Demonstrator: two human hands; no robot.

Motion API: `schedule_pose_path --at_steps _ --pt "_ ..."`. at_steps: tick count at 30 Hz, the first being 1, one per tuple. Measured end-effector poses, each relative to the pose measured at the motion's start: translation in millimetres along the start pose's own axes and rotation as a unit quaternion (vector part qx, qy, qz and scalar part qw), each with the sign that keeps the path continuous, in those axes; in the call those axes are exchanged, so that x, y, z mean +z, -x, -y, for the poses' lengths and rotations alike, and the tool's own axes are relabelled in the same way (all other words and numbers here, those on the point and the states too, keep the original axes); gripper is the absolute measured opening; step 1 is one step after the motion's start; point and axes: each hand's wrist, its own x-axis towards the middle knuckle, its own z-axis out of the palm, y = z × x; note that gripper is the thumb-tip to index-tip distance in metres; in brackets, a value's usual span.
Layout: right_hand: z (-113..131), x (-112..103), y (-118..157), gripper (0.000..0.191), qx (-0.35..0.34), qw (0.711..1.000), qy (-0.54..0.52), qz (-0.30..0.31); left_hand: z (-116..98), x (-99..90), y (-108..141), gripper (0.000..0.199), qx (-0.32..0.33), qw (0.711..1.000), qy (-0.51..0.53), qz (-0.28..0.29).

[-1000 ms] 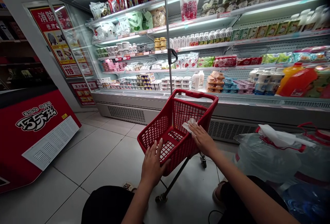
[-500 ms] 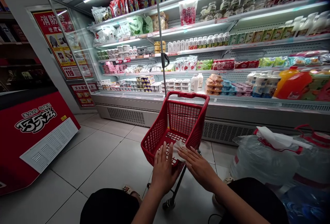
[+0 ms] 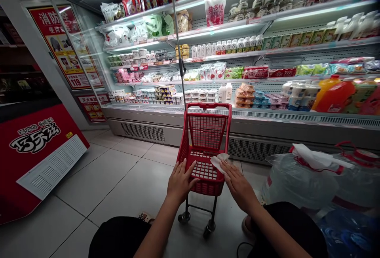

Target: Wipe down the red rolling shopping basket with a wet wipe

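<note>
A small red shopping cart [image 3: 208, 187] with a lattice basket stands upright right in front of me, between my knees. My left hand [image 3: 179, 182] rests at the near left rim of the basket, its fingers stretched and spread apart. At the near right rim, my right hand [image 3: 239, 184] presses a crumpled white tissue [image 3: 219, 161] against the plastic. Part of the tissue sticks out past the fingertips over the basket. My right palm is hidden from view.
An open refrigerated display [image 3: 142, 117] with stocked shelves runs behind the cart. On the left is a red freezer [image 3: 38, 151]. Large clear water bottles [image 3: 299, 179] stand to the right. A glass door edge with a handle [image 3: 181, 68] rises behind the cart.
The cart has turned, so its near side now faces me squarely. My left hand has shifted left along with the rim; my right hand has moved right with the tissue.
</note>
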Motion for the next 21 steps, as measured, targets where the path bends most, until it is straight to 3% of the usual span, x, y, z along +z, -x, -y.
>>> schedule_pose_path --at_steps 7,10,13,17,21 --pt "38.0 1.8 36.4 0.063 -0.017 0.999 0.035 -0.015 -33.2 5.7 7.4 0.075 -0.052 0.998 0.005 -0.044" --pt "39.5 3.9 34.8 0.064 -0.025 0.998 0.05 -0.027 -55.4 9.8 14.1 0.076 -0.068 0.996 0.019 -0.063" --pt "27.0 2.9 33.1 0.065 -0.041 0.996 0.062 -0.04 -67.9 8.7 20.4 0.078 -0.042 0.996 0.05 -0.066" --pt "-0.6 -2.0 33.6 0.066 -0.047 0.996 0.075 -0.032 -54.2 -2.7 18.1 0.08 0.051 0.995 0.083 -0.026" --pt "-20.9 -2.5 32.5 0.064 0.011 0.997 0.068 -0.039 -34.3 -11.0 3.7 0.078 0.081 0.994 0.08 -0.004"
